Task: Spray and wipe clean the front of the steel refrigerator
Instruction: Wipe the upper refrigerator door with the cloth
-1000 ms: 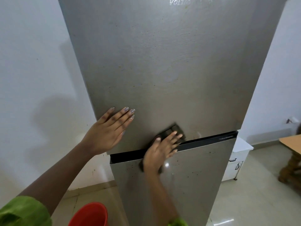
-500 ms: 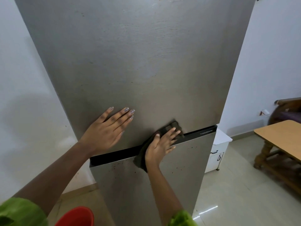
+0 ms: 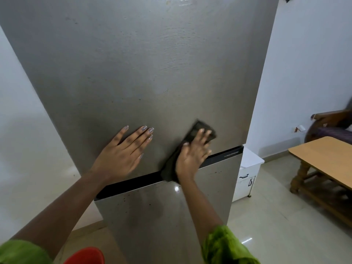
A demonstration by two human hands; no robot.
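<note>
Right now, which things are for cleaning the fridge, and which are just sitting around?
For the job:
refrigerator, its steel front
dark cloth, pressed on the door by the right hand
left hand, flat on the door

Just lying about:
wooden table
white cabinet
wooden chair
red bucket, use unclear
</note>
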